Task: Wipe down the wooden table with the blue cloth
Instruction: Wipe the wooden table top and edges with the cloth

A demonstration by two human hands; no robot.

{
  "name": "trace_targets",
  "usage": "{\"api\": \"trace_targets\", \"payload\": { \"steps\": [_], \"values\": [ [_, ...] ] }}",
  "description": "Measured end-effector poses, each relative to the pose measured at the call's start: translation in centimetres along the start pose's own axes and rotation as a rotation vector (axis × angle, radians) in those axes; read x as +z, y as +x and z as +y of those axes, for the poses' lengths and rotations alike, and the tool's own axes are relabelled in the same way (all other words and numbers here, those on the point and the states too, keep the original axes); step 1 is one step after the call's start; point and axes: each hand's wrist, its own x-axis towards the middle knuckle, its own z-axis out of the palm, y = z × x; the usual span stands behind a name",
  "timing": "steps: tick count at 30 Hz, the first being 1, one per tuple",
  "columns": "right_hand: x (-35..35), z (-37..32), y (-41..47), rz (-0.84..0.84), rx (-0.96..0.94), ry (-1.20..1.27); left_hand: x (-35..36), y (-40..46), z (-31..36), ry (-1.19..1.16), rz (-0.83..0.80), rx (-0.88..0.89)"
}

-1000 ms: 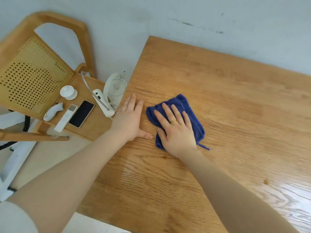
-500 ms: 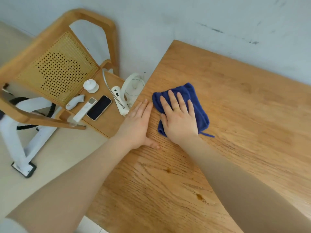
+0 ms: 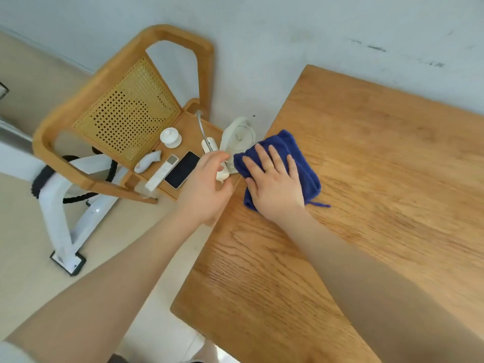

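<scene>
The blue cloth [image 3: 301, 163] lies bunched at the left edge of the wooden table [image 3: 366, 218]. My right hand [image 3: 275, 187] presses flat on it with fingers spread, pointing toward the far wall. My left hand [image 3: 207, 189] is off the table, just past its left edge, blurred and with fingers loosely curled. It hangs over the end of a white stick-shaped device [image 3: 209, 146] on the chair seat. Whether it touches the device cannot be told.
A wooden chair [image 3: 125, 113] with a cane back stands against the table's left edge. Its seat holds a phone [image 3: 183, 169], a white remote [image 3: 162, 172], a small white lidded cup [image 3: 170, 137] and a round white appliance [image 3: 238, 137]. A white metal frame [image 3: 65, 205] stands on the floor.
My right hand slid the cloth left to the table's edge. My left hand lifted from the tabletop and moved left past the edge, over the chair seat.
</scene>
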Motion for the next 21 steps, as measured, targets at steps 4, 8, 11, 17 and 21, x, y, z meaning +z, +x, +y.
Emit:
{"api": "trace_targets", "payload": {
  "steps": [4,8,11,17,21],
  "values": [
    [0.1,-0.5,-0.7,-0.019,0.022,0.0,-1.2,0.0,-1.8,-0.045,-0.04,0.026],
    [0.0,0.1,2.8,0.03,0.255,0.027,-1.6,-0.3,-3.2,-0.069,-0.112,0.022],
    [0.3,-0.8,2.8,0.034,0.347,0.017,-1.9,-0.9,-3.7,-0.086,-0.207,0.03],
    [1.8,-3.8,-6.6,-0.027,0.115,-0.08,-2.2,-1.4,-4.0,0.029,-0.423,0.192],
    [1.4,-3.0,-6.3,-0.019,0.166,-0.072,-1.6,-1.1,-3.5,0.112,-0.522,0.231]
  ]
}}
